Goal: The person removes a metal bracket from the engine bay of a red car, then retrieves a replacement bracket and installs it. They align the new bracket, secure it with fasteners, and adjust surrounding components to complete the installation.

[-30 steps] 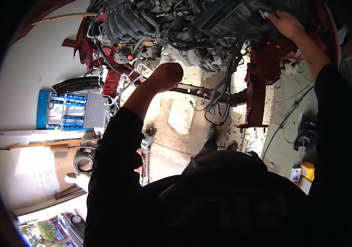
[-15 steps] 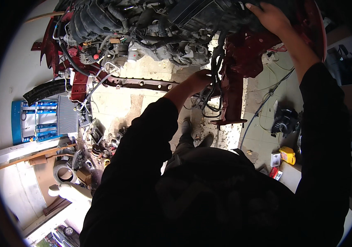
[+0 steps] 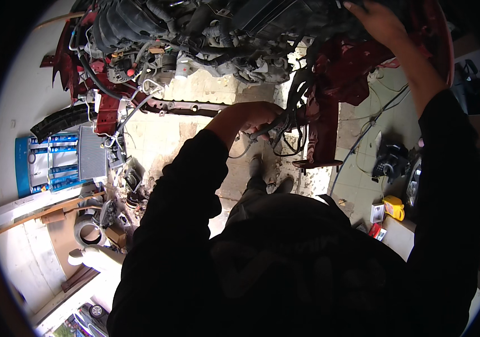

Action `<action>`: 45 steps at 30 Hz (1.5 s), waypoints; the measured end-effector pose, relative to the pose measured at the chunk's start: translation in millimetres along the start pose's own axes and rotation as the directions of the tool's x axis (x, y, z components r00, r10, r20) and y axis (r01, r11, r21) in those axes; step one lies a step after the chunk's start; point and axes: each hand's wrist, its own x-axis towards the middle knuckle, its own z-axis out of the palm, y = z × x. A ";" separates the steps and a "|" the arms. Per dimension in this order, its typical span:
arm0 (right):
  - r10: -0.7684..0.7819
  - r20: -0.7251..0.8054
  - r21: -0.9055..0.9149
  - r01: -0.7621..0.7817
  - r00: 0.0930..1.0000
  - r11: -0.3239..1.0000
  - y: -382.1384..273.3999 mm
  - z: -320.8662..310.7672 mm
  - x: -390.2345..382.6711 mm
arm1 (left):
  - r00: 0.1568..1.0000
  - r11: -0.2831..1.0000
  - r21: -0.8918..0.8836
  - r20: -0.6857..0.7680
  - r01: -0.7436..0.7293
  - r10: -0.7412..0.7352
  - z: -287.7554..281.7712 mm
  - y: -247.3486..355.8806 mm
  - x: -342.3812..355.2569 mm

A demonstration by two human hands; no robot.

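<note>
My left hand (image 3: pixel 261 116) is closed around a bundle of black wiring harness (image 3: pixel 290 115) that hangs between the engine and a dark red body rail. Its fingers are partly hidden by the cables, and loose cable ends dangle just below. At the upper right, my right hand (image 3: pixel 379 23) rests at a black part in the engine bay, a thumb or finger stretched out and the other fingertips partly cut off by the picture's edge. The dark red rail (image 3: pixel 323 129) runs down between my two arms, ending in a flat flange.
The engine (image 3: pixel 217 42) fills the top. A red crossmember (image 3: pixel 189 108) spans the middle. A radiator (image 3: pixel 92 153), a blue-and-white panel (image 3: pixel 23 165) and scattered parts (image 3: pixel 130 182) lie left. Right are a black part (image 3: pixel 390 160), a yellow bottle (image 3: pixel 392 208) and a cable (image 3: pixel 358 143) across the floor.
My left hand has moved slightly left and down, drawing the harness out from the rail, and more of the hand shows. My right hand has shifted a little right as the view moved.
</note>
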 end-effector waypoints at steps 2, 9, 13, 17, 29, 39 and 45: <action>0.001 -0.018 0.013 -0.001 1.000 1.000 -1.3 -0.6 -0.4 | 0.988 0.994 0.061 0.118 0.093 -0.100 -6.5 1.5 -4.4; 0.043 0.018 0.010 -0.043 0.999 0.999 -3.3 -4.0 -2.6 | 0.992 0.995 -0.059 0.104 0.080 -0.074 32.7 -20.6 40.5; 0.069 0.015 0.019 -0.069 0.997 0.997 -4.8 -4.7 -2.6 | 0.997 0.996 -0.053 0.010 -0.076 0.076 69.5 -25.5 89.4; 0.085 0.034 0.007 -0.085 0.996 0.996 -7.1 -5.7 -1.0 | 0.838 0.815 0.569 -0.387 -0.111 0.385 75.4 -37.9 86.8; 0.052 0.027 -0.029 -0.052 0.998 0.998 -4.3 -3.2 -1.9 | 0.745 0.964 0.230 -0.619 -0.131 0.249 6.1 -136.9 -63.5; 0.023 0.011 0.079 -0.023 1.000 0.997 29.4 26.1 9.2 | 0.727 0.977 0.211 -0.671 0.001 0.145 29.5 -134.9 -116.8; 0.029 0.157 0.199 -0.060 0.987 0.978 28.6 25.7 9.0 | 0.398 0.942 0.306 -0.888 0.137 0.231 -13.4 -174.5 -152.0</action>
